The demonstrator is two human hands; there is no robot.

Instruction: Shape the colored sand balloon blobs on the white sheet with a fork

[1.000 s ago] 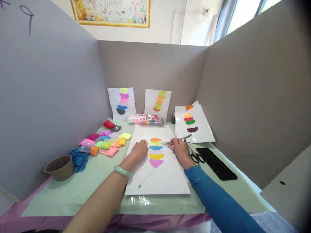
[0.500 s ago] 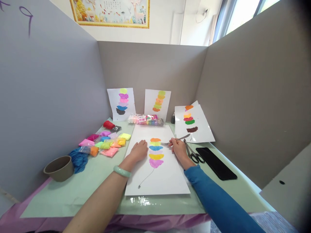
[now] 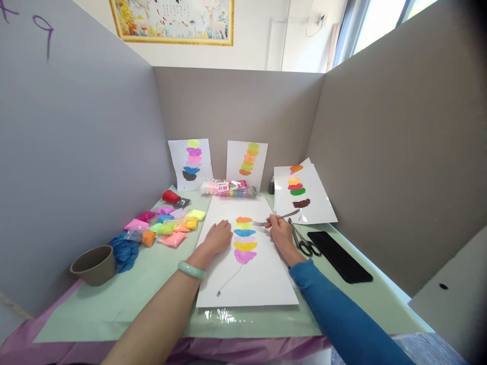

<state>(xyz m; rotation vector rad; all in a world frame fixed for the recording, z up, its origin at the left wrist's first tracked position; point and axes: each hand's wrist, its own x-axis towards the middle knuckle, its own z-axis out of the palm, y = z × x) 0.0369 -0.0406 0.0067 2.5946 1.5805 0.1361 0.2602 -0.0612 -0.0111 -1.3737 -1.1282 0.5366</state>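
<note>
Steel fork (image 3: 274, 219) sits in the right hand (image 3: 280, 234), pinched near mid-handle by closed fingers. In the head view its long axis runs from about 2 o'clock at the handle end to 8 o'clock at the tines, which lie just beside the orange and yellow-green clay patches (image 3: 244, 222) at the top of the coloured column on the white sheet (image 3: 262, 274). From that hand the column lies at 9 o'clock. The left hand (image 3: 218, 236) rests flat and open on the sheet, touching it, just at the column's 9 o'clock side, nearer than the right.
</note>
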